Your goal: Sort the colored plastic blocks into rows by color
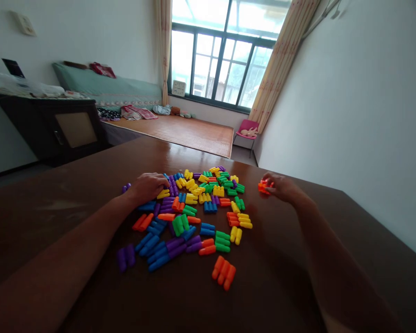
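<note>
Blocks [210, 207], dozens; one table [270, 259].

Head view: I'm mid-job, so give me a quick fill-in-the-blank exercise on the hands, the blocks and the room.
1. In the picture, the block just below the fingertips of the left hand is ____.
2. The right hand has its fingers at ____ blocks.
3. The table under the blocks is ____.
4. The chair near the window is ____.

Missing words: yellow; orange; brown; pink.
</note>
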`<state>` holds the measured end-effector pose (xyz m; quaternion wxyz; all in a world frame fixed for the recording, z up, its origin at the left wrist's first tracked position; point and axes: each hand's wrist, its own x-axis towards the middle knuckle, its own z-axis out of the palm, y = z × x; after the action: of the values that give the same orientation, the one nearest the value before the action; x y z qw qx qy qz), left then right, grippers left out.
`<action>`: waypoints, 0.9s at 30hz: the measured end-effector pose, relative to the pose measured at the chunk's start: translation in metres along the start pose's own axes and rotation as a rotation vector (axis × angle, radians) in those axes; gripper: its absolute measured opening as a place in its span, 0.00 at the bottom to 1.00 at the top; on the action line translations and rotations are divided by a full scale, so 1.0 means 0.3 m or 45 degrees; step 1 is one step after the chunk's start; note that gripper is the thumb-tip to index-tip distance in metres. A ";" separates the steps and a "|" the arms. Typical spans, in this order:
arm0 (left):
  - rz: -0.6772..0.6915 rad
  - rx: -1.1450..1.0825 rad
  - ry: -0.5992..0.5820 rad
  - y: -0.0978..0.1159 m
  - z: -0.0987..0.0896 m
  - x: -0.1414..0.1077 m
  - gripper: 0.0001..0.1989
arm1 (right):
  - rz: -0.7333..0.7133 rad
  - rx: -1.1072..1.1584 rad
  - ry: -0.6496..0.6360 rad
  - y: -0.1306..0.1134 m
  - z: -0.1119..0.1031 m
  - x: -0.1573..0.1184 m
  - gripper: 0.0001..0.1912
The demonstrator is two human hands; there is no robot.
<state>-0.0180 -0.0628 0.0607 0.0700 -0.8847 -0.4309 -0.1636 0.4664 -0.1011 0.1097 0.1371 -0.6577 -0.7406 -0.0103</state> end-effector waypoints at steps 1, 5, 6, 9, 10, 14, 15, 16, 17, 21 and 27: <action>0.004 0.011 -0.002 -0.001 0.001 0.000 0.15 | 0.079 -0.108 0.005 0.076 -0.007 -0.002 0.09; 0.011 0.024 0.005 -0.008 0.007 -0.001 0.15 | 0.172 -0.196 -0.155 0.271 0.029 -0.026 0.07; 0.012 0.020 0.009 -0.010 0.008 -0.001 0.15 | 0.173 -0.159 -0.195 0.292 0.047 -0.031 0.06; 0.011 0.013 0.007 -0.011 0.006 -0.001 0.15 | 0.196 -0.040 -0.260 0.319 0.090 -0.037 0.06; 0.011 0.014 0.005 -0.011 0.005 -0.001 0.15 | 0.205 -0.016 -0.255 0.322 0.098 -0.036 0.06; 0.010 0.027 -0.006 -0.007 0.000 0.002 0.15 | 0.247 -0.021 -0.189 0.329 0.106 -0.030 0.04; 0.010 0.029 -0.009 -0.006 0.000 0.002 0.15 | 0.258 -0.034 -0.183 0.330 0.107 -0.030 0.03; 0.010 0.030 -0.011 -0.006 0.000 0.003 0.15 | 0.268 -0.053 -0.172 0.330 0.110 -0.031 0.04; 0.012 0.030 -0.014 -0.007 0.001 0.003 0.15 | 0.279 -0.078 -0.155 0.329 0.113 -0.032 0.04; 0.016 0.035 -0.012 -0.014 0.009 0.003 0.15 | 0.274 -0.178 -0.065 0.324 0.128 -0.039 0.06; 0.003 0.034 0.000 -0.019 0.018 0.002 0.15 | 0.200 -0.194 -0.025 0.266 0.074 -0.020 0.06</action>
<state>-0.0210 -0.0574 0.0557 0.0819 -0.8841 -0.4321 -0.1578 0.5409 -0.0920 0.0738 0.0798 -0.7225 -0.6850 -0.0493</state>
